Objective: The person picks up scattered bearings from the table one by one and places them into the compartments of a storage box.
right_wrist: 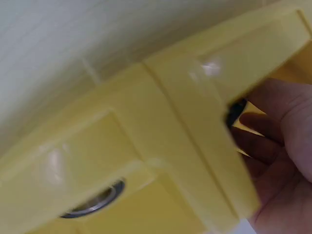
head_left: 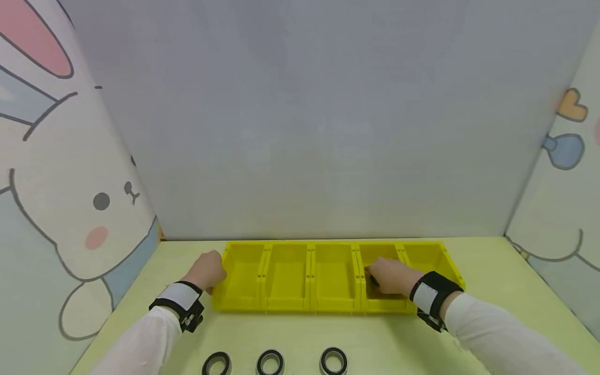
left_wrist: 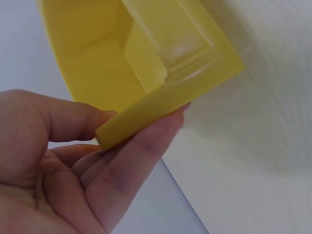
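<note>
- At the far left, a rabbit point(head_left: 70, 219) was drawn large on the side wall.
- The left hand point(head_left: 204, 272), its wrist wrapped in a strap point(head_left: 180, 299) below a white sleeve point(head_left: 140, 341), was closed on the end of the yellow row, thumb on one side of the rim and fingers on the other.
- The first bin point(head_left: 239, 303) was the one it gripped.
- On the pale table point(head_left: 300, 333), in front of the row, lay the left ring point(head_left: 217, 354), then the middle ring point(head_left: 270, 353) close by, then the right ring point(head_left: 334, 350) a little further along; all three were flat and apart.
- The second bin point(head_left: 287, 303) and third bin point(head_left: 335, 303) stood side by side, joined in the row.
- The right hand point(head_left: 394, 276) reached into the fourth bin point(head_left: 386, 307), its fingers narrow, pinching a dark ring point(right_wrist: 236, 113) that the bin's wall partly hid; I could not tell whether it touched the floor.
- The fifth bin point(head_left: 428, 255) was partly covered by the right wrist and its strap.
- Another ring point(right_wrist: 95, 207) showed in a neighbouring bin, from the right wrist.
- Far right, a blue shape point(head_left: 567, 151) decorated the wall.
</note>
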`<state>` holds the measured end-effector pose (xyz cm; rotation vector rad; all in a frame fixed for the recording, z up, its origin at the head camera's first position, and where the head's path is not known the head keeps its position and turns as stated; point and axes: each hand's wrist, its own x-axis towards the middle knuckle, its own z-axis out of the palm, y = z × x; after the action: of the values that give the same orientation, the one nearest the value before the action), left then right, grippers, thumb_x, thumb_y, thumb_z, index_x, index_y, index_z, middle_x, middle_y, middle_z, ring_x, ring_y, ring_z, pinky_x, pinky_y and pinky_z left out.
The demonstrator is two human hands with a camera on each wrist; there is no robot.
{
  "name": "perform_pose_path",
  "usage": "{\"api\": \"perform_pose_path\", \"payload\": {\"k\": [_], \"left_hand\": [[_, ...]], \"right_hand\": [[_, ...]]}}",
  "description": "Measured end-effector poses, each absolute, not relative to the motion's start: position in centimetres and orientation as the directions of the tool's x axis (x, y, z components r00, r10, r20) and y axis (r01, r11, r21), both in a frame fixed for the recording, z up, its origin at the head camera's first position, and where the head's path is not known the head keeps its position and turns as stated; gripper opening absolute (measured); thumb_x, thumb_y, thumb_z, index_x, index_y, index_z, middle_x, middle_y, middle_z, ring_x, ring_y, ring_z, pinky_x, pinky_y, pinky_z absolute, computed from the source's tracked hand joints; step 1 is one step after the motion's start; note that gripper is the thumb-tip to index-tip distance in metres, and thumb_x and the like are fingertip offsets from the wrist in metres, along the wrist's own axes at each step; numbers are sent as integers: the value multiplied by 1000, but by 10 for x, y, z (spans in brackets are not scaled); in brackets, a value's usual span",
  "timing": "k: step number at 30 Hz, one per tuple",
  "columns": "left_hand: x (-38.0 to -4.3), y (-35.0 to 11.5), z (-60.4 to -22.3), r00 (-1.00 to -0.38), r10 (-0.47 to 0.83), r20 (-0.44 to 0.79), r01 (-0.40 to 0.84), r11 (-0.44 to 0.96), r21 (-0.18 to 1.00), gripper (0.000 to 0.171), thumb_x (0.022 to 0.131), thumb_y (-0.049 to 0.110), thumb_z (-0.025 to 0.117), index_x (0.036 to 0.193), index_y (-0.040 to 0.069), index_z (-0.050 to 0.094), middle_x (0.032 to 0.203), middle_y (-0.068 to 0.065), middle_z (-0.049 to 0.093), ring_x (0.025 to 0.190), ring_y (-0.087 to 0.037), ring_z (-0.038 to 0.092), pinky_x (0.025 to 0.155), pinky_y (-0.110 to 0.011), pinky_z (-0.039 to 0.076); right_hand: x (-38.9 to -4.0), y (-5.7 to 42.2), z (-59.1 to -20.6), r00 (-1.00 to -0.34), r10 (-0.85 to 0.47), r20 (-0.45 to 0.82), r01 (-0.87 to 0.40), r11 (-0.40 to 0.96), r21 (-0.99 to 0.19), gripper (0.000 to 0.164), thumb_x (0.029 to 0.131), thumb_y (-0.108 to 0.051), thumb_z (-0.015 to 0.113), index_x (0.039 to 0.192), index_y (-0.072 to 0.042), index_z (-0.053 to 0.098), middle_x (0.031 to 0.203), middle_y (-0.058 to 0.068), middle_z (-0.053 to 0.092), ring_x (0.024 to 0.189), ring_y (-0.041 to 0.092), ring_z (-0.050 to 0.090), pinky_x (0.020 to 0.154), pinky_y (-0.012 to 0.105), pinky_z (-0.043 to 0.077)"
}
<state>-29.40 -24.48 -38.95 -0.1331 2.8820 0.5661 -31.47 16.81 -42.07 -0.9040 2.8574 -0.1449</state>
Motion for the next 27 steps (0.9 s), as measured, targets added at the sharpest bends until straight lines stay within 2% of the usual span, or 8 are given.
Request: {"api": "perform_pose_path", "payload": {"k": [3,6,7,9,13,17,23,27], "left_hand": [[-295,-244,-390,-975,-51,-218,-130,923,362,10,87,1,55,92,-8,54,76,-14,57,54,-21,63,47,-28,56],[-296,-244,-389,-975,-52,-215,-127,926,354,10,87,1,54,92,-8,54,75,-13,57,54,-21,64,47,-28,56],[-296,-244,-388,-975,-53,-214,-127,928,351,10,87,1,55,92,-8,54,74,-13,57,54,-21,64,47,-28,56],[-296,-244,-387,-976,-54,-213,-127,929,348,10,87,1,55,91,-8,54,74,-13,57,54,-21,64,48,-28,56],[-297,-243,-388,-976,-49,-210,-122,928,352,11,87,1,55,92,-8,54,74,-13,58,54,-21,64,47,-28,56],[-296,-243,-390,-977,-46,-208,-119,927,355,11,87,1,55,92,-8,54,74,-13,57,53,-21,63,46,-27,55],[-294,-244,-393,-976,-60,-209,-131,929,345,11,88,2,55,92,-8,54,74,-13,57,52,-20,62,45,-26,54],[-294,-245,-394,-975,-64,-211,-136,928,348,12,88,2,56,93,-8,55,75,-13,57,54,-20,62,45,-26,54]], "right_hand": [[-308,165,-400,-827,-549,-119,-539,835,-106,37,85,-12,68,118,3,58,64,1,51,51,13,44,47,22,36],[-298,161,-372,-822,-569,-38,-568,822,-22,66,84,-21,71,139,-1,42,103,15,65,78,24,64,56,27,53],[-292,159,-360,-815,-580,6,-580,815,-7,69,84,-23,71,141,-3,39,121,19,59,95,30,64,68,32,57],[-282,159,-344,-784,-612,108,-613,790,23,76,82,-28,72,146,-9,34,146,20,36,125,38,47,89,44,53],[-259,160,-325,-702,-662,264,-676,736,48,89,82,-45,69,152,-23,17,158,12,10,140,38,22,104,63,32],[-232,161,-326,-644,-696,317,-718,693,64,90,83,-59,59,152,-31,9,159,4,-7,145,35,3,105,70,22],[-196,162,-358,-612,-719,330,-766,643,-20,84,82,-68,50,151,-32,17,159,6,-3,145,34,-6,106,73,8],[-183,164,-390,-603,-731,320,-782,621,-56,85,81,-69,51,150,-33,18,159,8,1,145,35,-4,103,75,9]]}}
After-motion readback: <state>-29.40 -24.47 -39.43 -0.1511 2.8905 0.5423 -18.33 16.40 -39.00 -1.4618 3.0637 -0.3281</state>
